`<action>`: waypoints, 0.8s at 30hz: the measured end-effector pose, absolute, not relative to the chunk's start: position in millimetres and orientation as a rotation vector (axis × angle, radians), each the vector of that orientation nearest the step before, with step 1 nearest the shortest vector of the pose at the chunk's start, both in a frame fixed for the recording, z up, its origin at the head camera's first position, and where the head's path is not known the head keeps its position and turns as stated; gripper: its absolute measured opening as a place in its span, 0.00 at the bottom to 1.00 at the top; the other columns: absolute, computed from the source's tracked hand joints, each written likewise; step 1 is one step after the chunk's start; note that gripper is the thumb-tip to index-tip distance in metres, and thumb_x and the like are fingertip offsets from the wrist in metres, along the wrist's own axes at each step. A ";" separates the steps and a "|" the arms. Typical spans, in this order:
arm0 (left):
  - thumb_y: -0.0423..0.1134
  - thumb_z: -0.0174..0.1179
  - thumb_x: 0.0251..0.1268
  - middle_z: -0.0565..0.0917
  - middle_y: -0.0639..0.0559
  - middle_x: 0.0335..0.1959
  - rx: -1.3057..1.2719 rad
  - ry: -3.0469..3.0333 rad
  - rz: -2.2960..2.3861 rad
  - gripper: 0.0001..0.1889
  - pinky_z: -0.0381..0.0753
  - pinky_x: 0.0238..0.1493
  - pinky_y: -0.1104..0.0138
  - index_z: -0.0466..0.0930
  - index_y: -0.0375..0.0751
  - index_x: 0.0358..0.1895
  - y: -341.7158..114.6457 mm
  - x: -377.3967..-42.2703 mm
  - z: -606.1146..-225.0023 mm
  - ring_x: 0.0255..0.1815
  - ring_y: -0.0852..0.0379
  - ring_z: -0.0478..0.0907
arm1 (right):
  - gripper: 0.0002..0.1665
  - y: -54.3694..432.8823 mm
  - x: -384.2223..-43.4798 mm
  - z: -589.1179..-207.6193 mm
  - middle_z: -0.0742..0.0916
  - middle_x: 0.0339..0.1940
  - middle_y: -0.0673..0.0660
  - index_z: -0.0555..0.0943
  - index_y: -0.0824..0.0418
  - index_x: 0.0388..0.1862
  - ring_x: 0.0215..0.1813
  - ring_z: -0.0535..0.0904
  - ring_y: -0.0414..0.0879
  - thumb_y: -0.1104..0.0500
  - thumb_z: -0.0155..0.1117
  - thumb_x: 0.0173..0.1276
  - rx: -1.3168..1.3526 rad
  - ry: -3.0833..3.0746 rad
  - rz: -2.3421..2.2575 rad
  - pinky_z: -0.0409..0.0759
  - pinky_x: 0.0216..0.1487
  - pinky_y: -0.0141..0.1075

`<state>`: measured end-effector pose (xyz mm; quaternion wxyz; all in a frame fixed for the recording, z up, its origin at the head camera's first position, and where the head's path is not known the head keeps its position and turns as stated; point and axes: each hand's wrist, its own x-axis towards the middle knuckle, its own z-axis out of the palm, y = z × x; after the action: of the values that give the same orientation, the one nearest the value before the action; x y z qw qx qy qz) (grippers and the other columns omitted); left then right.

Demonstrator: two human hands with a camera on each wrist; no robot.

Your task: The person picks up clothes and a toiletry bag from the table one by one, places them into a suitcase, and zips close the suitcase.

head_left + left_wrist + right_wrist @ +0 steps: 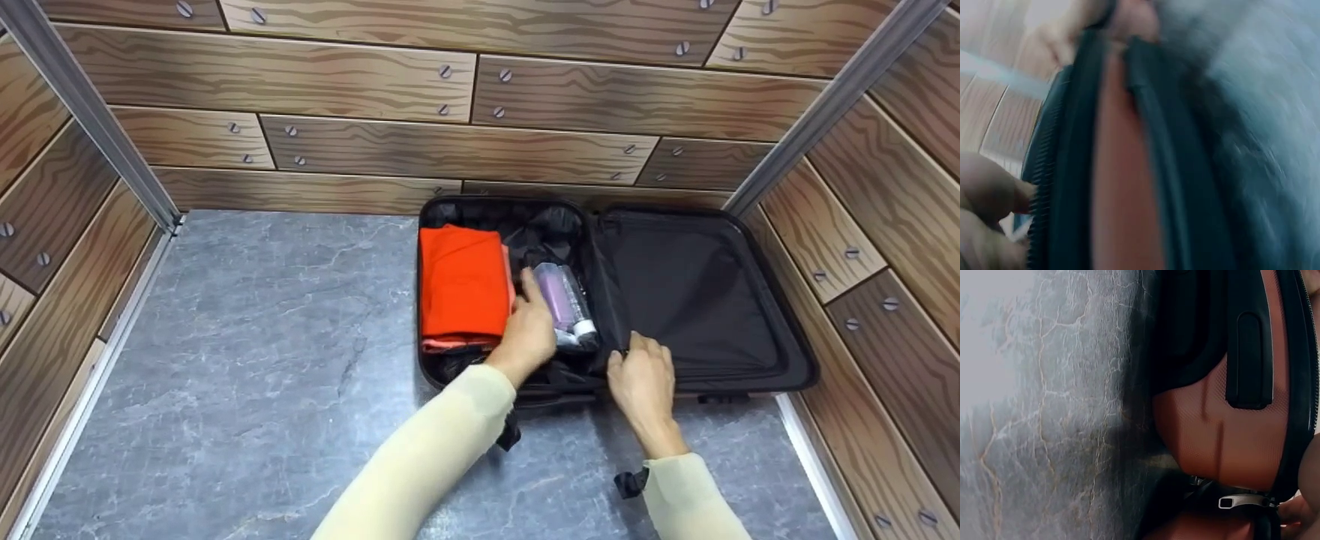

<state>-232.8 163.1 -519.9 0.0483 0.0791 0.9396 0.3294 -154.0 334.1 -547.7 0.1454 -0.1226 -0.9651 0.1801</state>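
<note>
An open suitcase [709, 300] with a black lining lies on the floor; its reddish-brown shell [1241, 444] shows from the side in the right wrist view. My left hand [531, 326] reaches into the packed half, index finger extended, between folded orange-red cloth [463, 281] and a clear pouch-like pack with purple contents [553, 294]. A clear bottle with a white cap [583, 328] lies beside that pack. At the hinge side, my right hand [645, 379] pinches the edge of a black fabric flap [606, 277]. Blur softens the left wrist view.
Wood-patterned walls [367, 146] stand close behind the suitcase and to its right. Grey marbled floor [277, 337] stretches to the left. A silver zipper pull [1234, 502] hangs by the hinge. Black wrist straps [508, 433] hang at both sleeves.
</note>
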 end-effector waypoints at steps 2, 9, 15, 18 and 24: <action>0.29 0.60 0.69 0.77 0.28 0.63 0.293 3.063 0.820 0.39 0.89 0.47 0.56 0.56 0.32 0.82 169.0 -227.2 -520.5 0.44 0.40 0.88 | 0.31 333.9 -154.4 -547.6 0.83 0.62 0.77 0.75 0.80 0.67 0.63 0.75 0.72 0.60 0.63 0.72 -0.355 -2.776 0.524 0.70 0.70 0.58; 0.43 0.52 0.80 0.68 0.31 0.78 0.526 3.205 0.181 0.26 0.83 0.64 0.55 0.74 0.35 0.74 172.8 -219.3 -517.4 0.65 0.39 0.79 | 0.31 333.2 -154.3 -548.2 0.83 0.61 0.78 0.76 0.80 0.67 0.61 0.76 0.73 0.61 0.63 0.71 -0.345 -2.766 0.524 0.71 0.67 0.59; 0.76 0.55 0.65 0.53 0.37 0.87 0.688 2.931 -0.158 0.52 0.47 0.85 0.40 0.61 0.46 0.83 159.1 -230.5 -509.9 0.88 0.39 0.47 | 0.30 333.2 -154.3 -546.8 0.83 0.59 0.78 0.76 0.80 0.66 0.60 0.76 0.74 0.61 0.63 0.71 -0.331 -2.759 0.501 0.71 0.67 0.59; 0.74 0.56 0.67 0.51 0.39 0.87 0.666 2.895 -0.125 0.51 0.45 0.85 0.40 0.58 0.47 0.85 153.0 -233.9 -512.0 0.88 0.41 0.47 | 0.30 333.6 -154.4 -547.7 0.84 0.59 0.78 0.76 0.80 0.65 0.60 0.76 0.74 0.61 0.64 0.70 -0.329 -2.753 0.503 0.71 0.66 0.59; 0.73 0.55 0.70 0.51 0.42 0.88 0.622 2.881 -0.043 0.52 0.42 0.85 0.40 0.53 0.42 0.86 145.4 -234.5 -520.6 0.89 0.45 0.46 | 0.30 334.3 -153.9 -549.3 0.84 0.60 0.78 0.76 0.81 0.65 0.59 0.76 0.74 0.61 0.63 0.70 -0.333 -2.740 0.519 0.71 0.66 0.60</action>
<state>-234.5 145.4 -520.6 0.0970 0.2099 0.9728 -0.0144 -153.9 334.3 -549.3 0.1660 -0.1169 -0.9620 0.1824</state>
